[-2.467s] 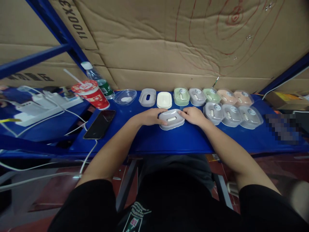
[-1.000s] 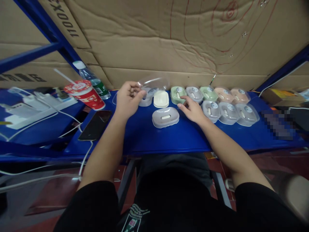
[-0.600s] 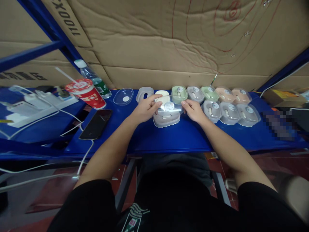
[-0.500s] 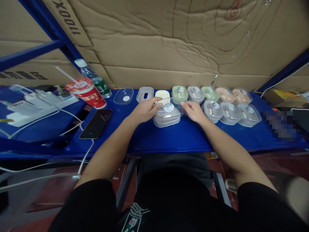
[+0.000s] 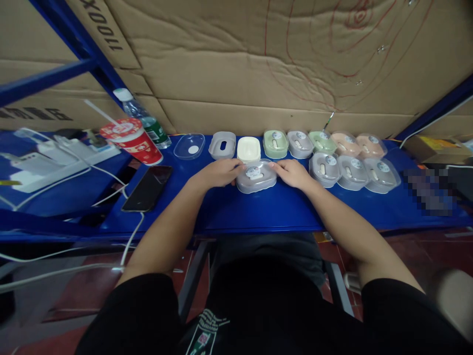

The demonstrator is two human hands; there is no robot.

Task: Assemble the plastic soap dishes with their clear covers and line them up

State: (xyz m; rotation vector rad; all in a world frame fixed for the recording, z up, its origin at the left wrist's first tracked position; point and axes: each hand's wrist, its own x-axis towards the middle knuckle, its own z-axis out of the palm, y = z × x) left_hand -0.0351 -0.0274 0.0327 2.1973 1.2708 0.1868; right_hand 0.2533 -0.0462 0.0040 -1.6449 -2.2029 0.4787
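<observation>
In front of me on the blue table stands a grey plastic box under a clear lid (image 5: pixel 257 177) with a round sticker. My left hand (image 5: pixel 223 172) grips the lid's left side with bent fingers. At the opposite side, the thumb and fingers of my right hand (image 5: pixel 291 172) close on the lid's right corner. The lid sits down over the box, seemingly level. Just behind it are a cream-coloured inner box (image 5: pixel 249 148) and a grey open piece with an oval slot (image 5: pixel 222 146). Farther left lies a loose clear lid (image 5: pixel 189 147) with a white sticker.
Several lidded boxes in green (image 5: pixel 275 143), grey (image 5: pixel 324 170) and peach (image 5: pixel 346 144) stand in two rows at the right. To the left are a red paper cup (image 5: pixel 138 145) with a straw, a water bottle (image 5: pixel 153 130), a phone (image 5: pixel 148 189) and a power strip (image 5: pixel 55 167) with cables.
The clear lid has come down from a tilted position onto the grey box. Both hands have moved lower with it, to its sides, uncovering the cream inner box.
</observation>
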